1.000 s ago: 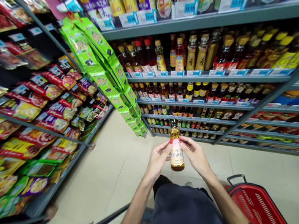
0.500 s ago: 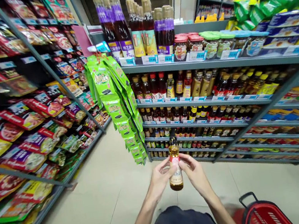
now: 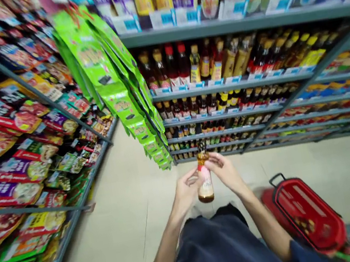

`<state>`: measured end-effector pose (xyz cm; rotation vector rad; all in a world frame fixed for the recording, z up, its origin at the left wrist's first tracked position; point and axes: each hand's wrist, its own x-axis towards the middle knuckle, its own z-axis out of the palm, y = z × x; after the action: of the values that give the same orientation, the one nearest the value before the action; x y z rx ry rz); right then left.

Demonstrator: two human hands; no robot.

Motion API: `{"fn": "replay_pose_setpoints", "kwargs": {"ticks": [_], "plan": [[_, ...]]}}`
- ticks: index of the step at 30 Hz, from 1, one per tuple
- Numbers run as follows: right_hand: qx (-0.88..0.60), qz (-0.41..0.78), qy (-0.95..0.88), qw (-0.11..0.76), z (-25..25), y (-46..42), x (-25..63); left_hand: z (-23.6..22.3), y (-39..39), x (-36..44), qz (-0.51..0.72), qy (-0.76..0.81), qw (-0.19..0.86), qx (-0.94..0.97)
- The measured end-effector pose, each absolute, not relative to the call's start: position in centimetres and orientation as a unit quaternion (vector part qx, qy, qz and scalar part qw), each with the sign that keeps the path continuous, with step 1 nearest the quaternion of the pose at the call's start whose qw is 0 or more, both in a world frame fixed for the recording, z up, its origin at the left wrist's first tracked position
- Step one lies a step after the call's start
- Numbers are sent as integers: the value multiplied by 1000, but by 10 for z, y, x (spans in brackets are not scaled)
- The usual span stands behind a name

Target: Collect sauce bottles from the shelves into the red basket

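I hold a small glass bottle (image 3: 203, 175) of amber liquid upright in front of me, with a dark cap and a red and white label. My left hand (image 3: 185, 191) grips its left side at the label. My right hand (image 3: 225, 171) pinches its neck and upper right side. Both hands are closed on the bottle. Behind it stand shelves of sauce and oil bottles (image 3: 204, 65). The picture is smeared by head motion.
A red shopping basket (image 3: 306, 211) sits on the pale tiled floor (image 3: 123, 221) at my lower right. Hanging green snack packets (image 3: 120, 91) line the shelf end ahead. Racks of coloured seasoning packets (image 3: 16, 172) fill the left side. The aisle runs ahead between them.
My view swung up and then back down and tilted. The bottle stays gripped in both hands at the same place before me. The red basket now shows more fully at the right.
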<state>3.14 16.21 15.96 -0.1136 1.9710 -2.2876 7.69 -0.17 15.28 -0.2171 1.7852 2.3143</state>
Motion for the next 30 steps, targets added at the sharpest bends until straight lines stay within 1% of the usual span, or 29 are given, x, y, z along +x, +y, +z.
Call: {"fn": "replay_pose_setpoints", "kwargs": {"ticks": [4,8,17,20,22,24,26,27,30], "plan": [[-20,-754,653,68,160,158,35,153,-4,82,800,580,125,-82],[-29,-742,666,60,151,160,50,142,-5,92,801,580,132,-69],[-5,-713,691,116,120,163,75,100,-5,107,780,590,207,-10],[-2,-679,728,94,116,160,77,74,-22,110,753,626,200,-16],[9,-653,755,59,113,162,77,53,-40,115,675,690,258,-31],[25,-634,773,24,110,167,76,35,-60,122,569,722,394,-10],[39,-623,781,4,106,173,74,25,-75,129,510,697,503,29],[44,-620,783,0,105,176,73,24,-81,132,504,682,528,44],[53,-618,785,-5,103,183,71,35,-93,132,520,662,537,63]]}}
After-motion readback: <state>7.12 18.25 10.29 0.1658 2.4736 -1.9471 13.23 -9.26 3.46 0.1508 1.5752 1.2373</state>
